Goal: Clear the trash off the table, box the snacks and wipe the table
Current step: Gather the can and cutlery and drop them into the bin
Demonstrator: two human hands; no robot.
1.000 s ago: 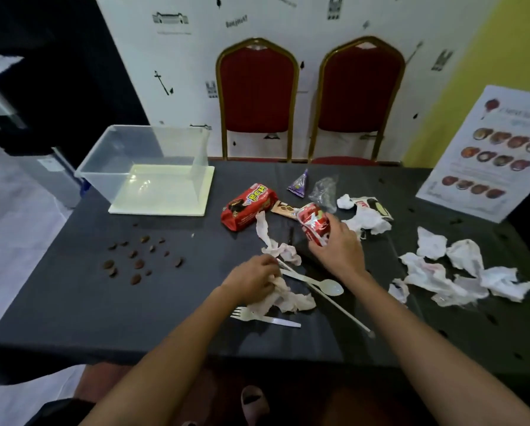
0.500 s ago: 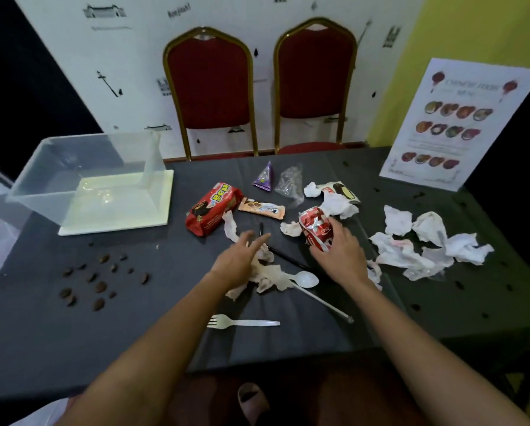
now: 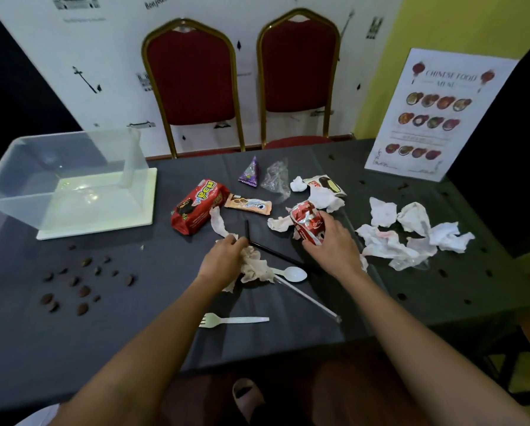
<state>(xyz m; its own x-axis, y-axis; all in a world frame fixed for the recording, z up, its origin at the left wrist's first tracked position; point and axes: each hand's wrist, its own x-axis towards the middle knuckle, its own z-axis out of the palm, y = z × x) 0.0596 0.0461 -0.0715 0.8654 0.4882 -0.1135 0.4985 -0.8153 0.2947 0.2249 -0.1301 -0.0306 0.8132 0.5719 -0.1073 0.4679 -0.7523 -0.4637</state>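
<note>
My right hand (image 3: 334,247) grips a crushed red soda can (image 3: 306,221) at the table's middle. My left hand (image 3: 222,261) closes on crumpled white tissue (image 3: 256,267), with a black straw (image 3: 269,249) lying just past its fingertips. A white spoon (image 3: 292,273), a clear straw (image 3: 306,298) and a white fork (image 3: 231,320) lie nearby. Snacks sit behind: a red biscuit pack (image 3: 197,206), a small cookie packet (image 3: 248,204), a purple triangular packet (image 3: 251,173). More crumpled tissues (image 3: 411,232) lie to the right.
A clear plastic box (image 3: 61,176) rests on its white lid (image 3: 140,210) at the back left. Brown crumbs (image 3: 79,281) dot the dark tablecloth (image 3: 134,333) on the left. A menu card (image 3: 432,118) stands at the back right; two red chairs (image 3: 193,84) are behind the table.
My left hand moved forward from the tissue by the fork, spread open, then closed on tissue near the black straw. My right hand stayed on the can. The view shifted.
</note>
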